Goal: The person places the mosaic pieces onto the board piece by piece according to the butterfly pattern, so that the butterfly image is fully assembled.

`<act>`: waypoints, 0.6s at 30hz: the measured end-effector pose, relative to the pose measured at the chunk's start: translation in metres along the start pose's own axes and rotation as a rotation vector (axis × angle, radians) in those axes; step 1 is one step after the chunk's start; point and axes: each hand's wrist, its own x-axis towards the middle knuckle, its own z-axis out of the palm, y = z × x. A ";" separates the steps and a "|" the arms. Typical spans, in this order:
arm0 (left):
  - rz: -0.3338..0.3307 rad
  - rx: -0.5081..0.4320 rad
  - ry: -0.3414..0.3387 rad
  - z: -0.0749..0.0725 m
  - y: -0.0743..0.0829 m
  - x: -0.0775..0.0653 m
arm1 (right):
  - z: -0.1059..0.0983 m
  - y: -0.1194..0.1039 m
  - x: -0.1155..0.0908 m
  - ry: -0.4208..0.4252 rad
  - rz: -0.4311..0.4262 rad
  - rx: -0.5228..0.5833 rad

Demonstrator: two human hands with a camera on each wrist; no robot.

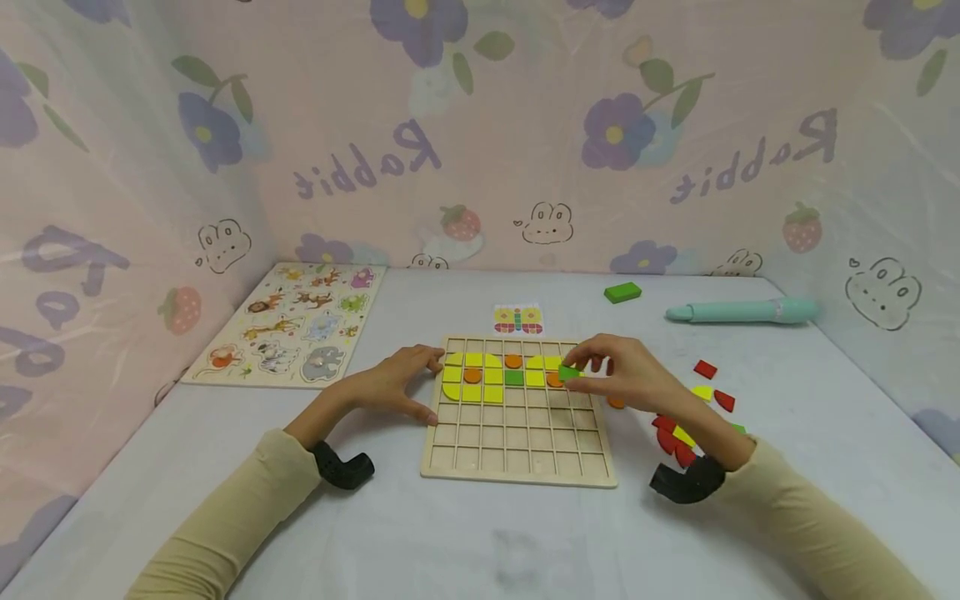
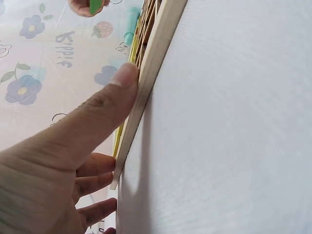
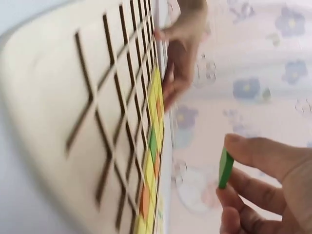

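Observation:
A wooden grid board (image 1: 483, 458) lies on the white table, its upper rows holding yellow tiles (image 1: 492, 393), orange discs (image 1: 513, 361) and a green square tile (image 1: 513, 378). My left hand (image 1: 393, 382) rests along the board's left edge, thumb and fingers spread and touching the rim; in the left wrist view the thumb (image 2: 100, 105) presses on that edge. Between the thumb and fingers of my right hand (image 1: 633, 372) a small green tile (image 3: 225, 168) is pinched. The right wrist view shows it raised off the board, near the upper right yellow tiles.
Behind the board lies a butterfly pattern card (image 1: 517, 319). Loose red pieces (image 1: 666, 440) and other tiles lie under and beside the right forearm. A green block (image 1: 622, 292) and a mint pen-shaped object (image 1: 742, 312) are at the back right, an animal puzzle board (image 1: 288, 325) at the left.

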 end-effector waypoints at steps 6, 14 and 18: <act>0.003 -0.005 0.001 0.000 -0.001 0.000 | 0.036 -0.027 0.024 -0.006 -0.069 0.074; -0.011 -0.027 -0.004 0.000 0.001 0.000 | 0.058 -0.023 0.036 -0.062 -0.035 0.027; -0.003 -0.019 0.001 0.000 0.000 0.000 | 0.059 -0.019 0.037 -0.087 0.006 0.044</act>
